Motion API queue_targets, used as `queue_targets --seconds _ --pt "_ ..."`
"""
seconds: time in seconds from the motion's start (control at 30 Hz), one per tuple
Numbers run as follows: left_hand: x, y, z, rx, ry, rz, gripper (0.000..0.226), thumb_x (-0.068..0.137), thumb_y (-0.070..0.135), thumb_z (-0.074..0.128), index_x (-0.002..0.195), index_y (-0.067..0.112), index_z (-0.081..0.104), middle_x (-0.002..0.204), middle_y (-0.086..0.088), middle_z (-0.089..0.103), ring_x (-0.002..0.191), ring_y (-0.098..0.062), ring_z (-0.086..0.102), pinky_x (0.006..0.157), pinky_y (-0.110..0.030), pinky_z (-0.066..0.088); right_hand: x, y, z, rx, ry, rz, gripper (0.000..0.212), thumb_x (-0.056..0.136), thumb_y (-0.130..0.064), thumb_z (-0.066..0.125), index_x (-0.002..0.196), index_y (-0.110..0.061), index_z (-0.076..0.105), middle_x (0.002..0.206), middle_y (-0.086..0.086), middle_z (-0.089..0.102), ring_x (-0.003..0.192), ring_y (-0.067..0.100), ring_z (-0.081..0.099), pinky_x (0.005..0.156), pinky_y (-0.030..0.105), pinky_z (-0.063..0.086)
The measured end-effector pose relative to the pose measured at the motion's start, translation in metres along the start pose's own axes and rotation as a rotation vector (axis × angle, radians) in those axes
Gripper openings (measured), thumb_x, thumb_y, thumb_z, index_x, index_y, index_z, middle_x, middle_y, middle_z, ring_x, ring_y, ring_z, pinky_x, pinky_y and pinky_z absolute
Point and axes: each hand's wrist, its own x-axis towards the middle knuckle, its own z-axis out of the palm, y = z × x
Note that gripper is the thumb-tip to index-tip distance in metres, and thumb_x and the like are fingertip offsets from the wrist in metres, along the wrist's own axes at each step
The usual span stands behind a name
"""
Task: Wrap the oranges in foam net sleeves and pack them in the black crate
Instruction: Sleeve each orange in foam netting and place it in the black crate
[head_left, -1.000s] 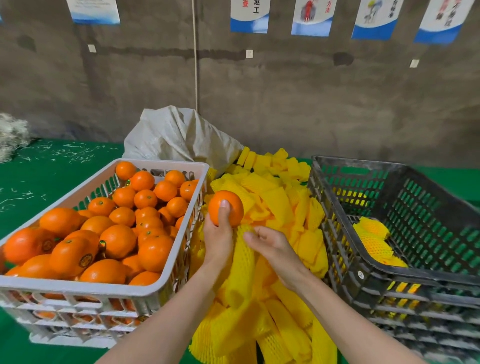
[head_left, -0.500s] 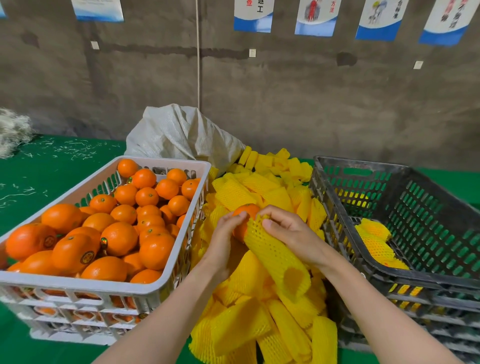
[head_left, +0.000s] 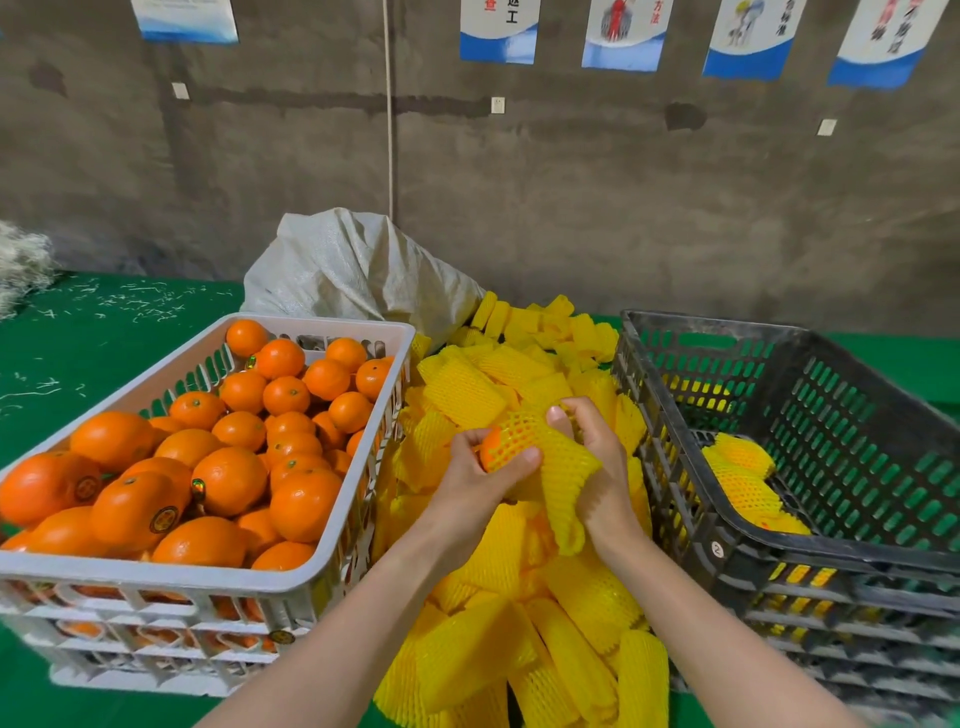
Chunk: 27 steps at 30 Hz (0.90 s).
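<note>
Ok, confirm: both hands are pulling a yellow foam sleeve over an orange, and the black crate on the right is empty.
Not empty: the head view shows the black crate holding a few sleeved oranges. The rest is right.

Soft, even light falls from overhead, bright on the green bench and dimmer on the grey wall behind. The oranges in the white crate carry small pale gleams on top, and shadows under the forearms are faint. The near side of the black crate sits in shade. The wide lens bows the crate rims and tilts the posters outward. The left hand, the right hand and the foam sleeve over the orange look slightly soft.
</note>
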Motion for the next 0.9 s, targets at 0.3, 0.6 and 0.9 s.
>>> queue_targets --seconds 0.3,0.6,0.9 --pt "0.005 0.004 0.014 -0.092 0.226 -0.02 0.045 0.084 0.056 0.05 0.117 0.025 0.053 0.117 -0.001 0.059 0.098 -0.014 0.06 0.076 -0.026 0.05 -0.02 -0.009 0.024 -0.075 0.183 -0.119 0.02 0.092 -0.037 0.039 0.088 -0.019 0.047 0.068 -0.011 0.046 0.063 0.004 0.043 0.057 0.026 0.031" --pt "0.008 0.007 -0.006 -0.454 0.038 -0.125 0.04 0.072 0.049 0.061 0.093 0.018 0.078 0.103 -0.009 0.073 0.092 -0.022 0.07 0.078 -0.037 0.055 0.008 -0.014 0.015 0.131 -0.004 0.073 0.038 0.095 -0.016 0.051 0.059 -0.015 0.038 0.055 -0.002 0.029 0.047 0.003 0.029 0.047 0.018 0.024" --pt "0.014 0.011 -0.005 -0.38 0.284 -0.12 0.02 0.078 0.042 0.066 0.082 0.023 0.071 0.079 -0.002 0.075 0.076 -0.02 0.07 0.065 -0.031 0.052 -0.002 -0.005 0.035 0.503 0.139 0.472 0.03 0.099 -0.024 0.041 0.076 -0.013 0.055 0.072 0.008 0.053 0.072 0.021 0.049 0.068 0.034 0.043"
